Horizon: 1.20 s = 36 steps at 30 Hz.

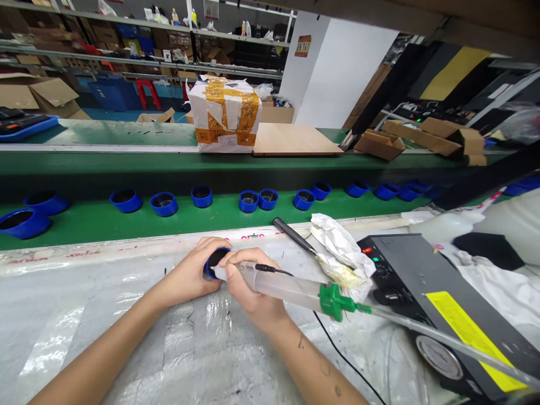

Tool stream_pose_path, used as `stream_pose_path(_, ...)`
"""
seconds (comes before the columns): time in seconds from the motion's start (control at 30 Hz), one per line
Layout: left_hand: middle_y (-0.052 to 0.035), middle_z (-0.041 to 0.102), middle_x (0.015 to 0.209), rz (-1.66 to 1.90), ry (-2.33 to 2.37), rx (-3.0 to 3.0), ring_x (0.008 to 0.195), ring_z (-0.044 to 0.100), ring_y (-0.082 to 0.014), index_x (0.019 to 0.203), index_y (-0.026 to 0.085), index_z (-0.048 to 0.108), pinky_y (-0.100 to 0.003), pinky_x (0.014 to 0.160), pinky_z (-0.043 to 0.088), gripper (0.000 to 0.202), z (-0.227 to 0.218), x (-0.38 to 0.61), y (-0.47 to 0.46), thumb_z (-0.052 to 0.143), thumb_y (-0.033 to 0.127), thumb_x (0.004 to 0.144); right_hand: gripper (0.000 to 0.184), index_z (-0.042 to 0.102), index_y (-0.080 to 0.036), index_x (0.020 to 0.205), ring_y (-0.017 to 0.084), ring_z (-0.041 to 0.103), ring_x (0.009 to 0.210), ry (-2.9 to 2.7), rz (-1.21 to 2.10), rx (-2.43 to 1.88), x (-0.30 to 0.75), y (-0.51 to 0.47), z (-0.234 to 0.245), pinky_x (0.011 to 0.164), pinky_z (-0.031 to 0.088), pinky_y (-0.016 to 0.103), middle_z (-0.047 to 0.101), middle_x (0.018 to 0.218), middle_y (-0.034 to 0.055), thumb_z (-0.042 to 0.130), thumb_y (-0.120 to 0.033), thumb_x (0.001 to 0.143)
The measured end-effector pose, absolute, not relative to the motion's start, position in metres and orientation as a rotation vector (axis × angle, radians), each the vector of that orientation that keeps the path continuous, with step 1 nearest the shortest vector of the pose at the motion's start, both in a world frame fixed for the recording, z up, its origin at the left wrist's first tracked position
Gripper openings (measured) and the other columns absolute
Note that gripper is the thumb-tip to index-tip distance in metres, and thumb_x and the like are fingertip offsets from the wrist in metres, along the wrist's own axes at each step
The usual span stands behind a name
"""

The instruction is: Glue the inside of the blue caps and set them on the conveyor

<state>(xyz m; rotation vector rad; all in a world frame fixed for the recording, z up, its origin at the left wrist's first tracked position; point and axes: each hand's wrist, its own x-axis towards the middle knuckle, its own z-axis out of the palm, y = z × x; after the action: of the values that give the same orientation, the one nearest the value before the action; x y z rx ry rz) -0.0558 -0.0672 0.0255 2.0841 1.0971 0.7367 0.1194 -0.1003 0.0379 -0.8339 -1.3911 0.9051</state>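
My left hand [192, 270] is closed round a blue cup-shaped part [210, 263] with a dark inside, tilted on the plastic-covered bench. In my right hand [253, 287] is a translucent dispensing syringe [291, 285], gripped like a pen. Its tip points into the opening of the blue part; whether it touches the inner wall I cannot tell. A green cap [335, 301] closes the syringe's back end, where a clear air hose [447, 337] leads off to the right. A black cable [270, 269] plugs in near my fingers.
Several more blue parts [164, 204] stand along the green conveyor belt [223, 220] beyond the bench. To the right are a dispenser control box [405, 270] with a gauge, crumpled white paper [341, 247] and a black-handled tool [293, 235]. A taped carton [225, 115] sits on the far ledge.
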Motion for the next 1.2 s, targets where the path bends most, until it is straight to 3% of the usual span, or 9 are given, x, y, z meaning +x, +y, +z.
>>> stream_pose_path(0.43, -0.0067, 0.063, 0.126, 0.734, 1.091, 2.091, 0.123, 0.057, -0.0281, 0.12, 0.025, 0.057, -0.045, 0.104, 0.051, 0.042, 0.0265, -0.0545, -0.0674, 0.066, 0.013, 0.081, 0.005, 0.067, -0.024, 0.094, 0.02, 0.076, 0.087, -1.352, 0.872, -0.818, 0.1172, -0.1023, 0.042, 0.081, 0.061, 0.033, 0.078, 0.093, 0.0039, 0.068, -0.022, 0.09)
stream_pose_path(1.2, -0.0062, 0.059, 0.135, 0.732, 1.099, 2.114, 0.132, 0.053, -0.0292, 0.126, 0.028, 0.055, -0.048, 0.113, 0.046, 0.058, 0.0169, -0.0593, -0.0653, 0.063, 0.006, 0.074, 0.004, 0.066, -0.025, 0.094, 0.02, 0.076, 0.092, -1.294, 0.789, -0.879, 0.1229, -0.0967, 0.043, 0.088, 0.06, 0.035, 0.079, 0.093, 0.003, 0.068, -0.021, 0.091)
